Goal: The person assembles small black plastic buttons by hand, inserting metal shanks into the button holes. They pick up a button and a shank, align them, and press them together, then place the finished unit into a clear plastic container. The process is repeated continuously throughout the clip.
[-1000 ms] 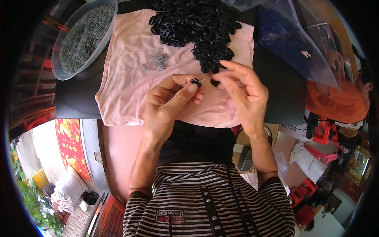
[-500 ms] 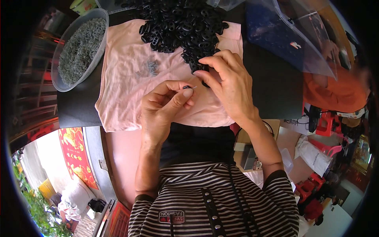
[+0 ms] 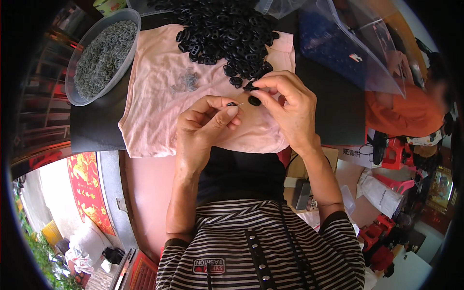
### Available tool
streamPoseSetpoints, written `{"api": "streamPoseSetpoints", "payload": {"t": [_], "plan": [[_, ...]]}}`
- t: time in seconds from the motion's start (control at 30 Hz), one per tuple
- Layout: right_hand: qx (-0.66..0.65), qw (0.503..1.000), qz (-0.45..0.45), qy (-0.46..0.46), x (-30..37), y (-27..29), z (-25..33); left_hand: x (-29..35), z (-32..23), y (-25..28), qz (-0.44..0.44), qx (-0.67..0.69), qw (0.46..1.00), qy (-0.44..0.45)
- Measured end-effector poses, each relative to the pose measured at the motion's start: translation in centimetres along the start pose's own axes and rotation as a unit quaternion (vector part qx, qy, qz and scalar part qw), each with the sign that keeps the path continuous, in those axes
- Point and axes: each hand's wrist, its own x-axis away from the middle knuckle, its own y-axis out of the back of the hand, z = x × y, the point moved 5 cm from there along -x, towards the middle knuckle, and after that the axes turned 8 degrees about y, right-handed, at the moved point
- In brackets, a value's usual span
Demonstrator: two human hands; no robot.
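Note:
My left hand [image 3: 205,121] is closed, pinching a small black plastic piece [image 3: 231,104] between thumb and forefinger. A thin pale tip [image 3: 240,104] sticks out of it toward the right. My right hand [image 3: 292,108] pinches another small black plastic piece [image 3: 250,87] at the near end of the pile. That pile of black oval pieces with holes [image 3: 227,34] spreads over the far part of a pink cloth [image 3: 154,104]. Below my right fingertips lies one loose black oval piece [image 3: 254,101]. A little heap of small grey pieces [image 3: 187,81] rests on the cloth beyond my left hand.
A clear oval tub [image 3: 137,38] full of small grey pieces stands at the left on the black table [image 3: 94,125]. At the far right are a clear plastic container [image 3: 338,48] and a person's orange garment [image 3: 406,111]. A green container [image 3: 107,6] stands behind the tub.
My right hand has drawn slightly back from the pile with a black piece between its fingertips. The left hand keeps its pinch, almost still. The view has shifted a little.

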Motion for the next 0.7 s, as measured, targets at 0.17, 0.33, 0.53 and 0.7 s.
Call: {"api": "streamPoseSetpoints", "payload": {"t": [0.17,0.33,0.53,0.7], "plan": [[0.047,0.999,0.016,-0.016,1.7,1.2,-2.1,0.1,-0.1,0.0,-0.002,0.008,1.0,-0.01],[0.024,0.997,0.037,-0.063,1.8,2.3,-1.6,0.3,-0.3,-0.2,-0.006,0.001,1.0,-0.012],[0.098,0.994,0.038,-0.021,2.3,1.7,-2.0,0.1,-0.2,-0.3,-0.008,-0.004,1.0,-0.012],[-0.007,0.998,0.008,-0.066,2.1,2.1,-1.8,0.3,-0.4,-0.4,-0.014,-0.011,1.0,-0.012]]}}
